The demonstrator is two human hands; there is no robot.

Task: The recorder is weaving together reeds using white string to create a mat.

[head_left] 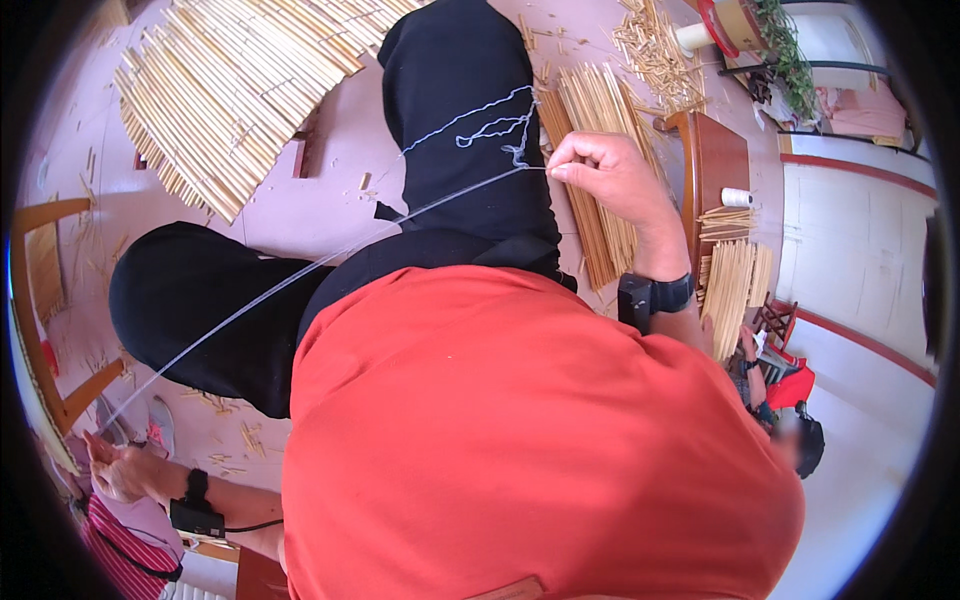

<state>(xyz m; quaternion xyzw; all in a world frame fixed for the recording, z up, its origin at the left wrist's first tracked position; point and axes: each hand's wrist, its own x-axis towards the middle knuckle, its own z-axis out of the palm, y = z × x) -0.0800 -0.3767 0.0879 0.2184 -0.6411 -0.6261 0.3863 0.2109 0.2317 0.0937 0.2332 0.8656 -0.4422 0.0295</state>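
Note:
A thin white string (330, 258) runs taut across my black-trousered legs, from far left to right. My right hand (612, 172) pinches it between thumb and fingertips above the right thigh. A loose, tangled length of the string hangs from there over the trouser leg. At the lower left my outstretched left hand (118, 472) holds the string's other end, its fingers partly turned from view. Ahead on the left lies a mat of thin tan sticks (240, 90), bound in rows with thread.
Bundled sticks (590, 220) lie beside my right leg, with a pile of short cut pieces (655, 50) beyond. A wooden bench (715, 160) carries a white thread spool (737, 198) and more sticks (730, 280). Another person (790, 440) sits at right. A wooden frame (90, 395) stands left.

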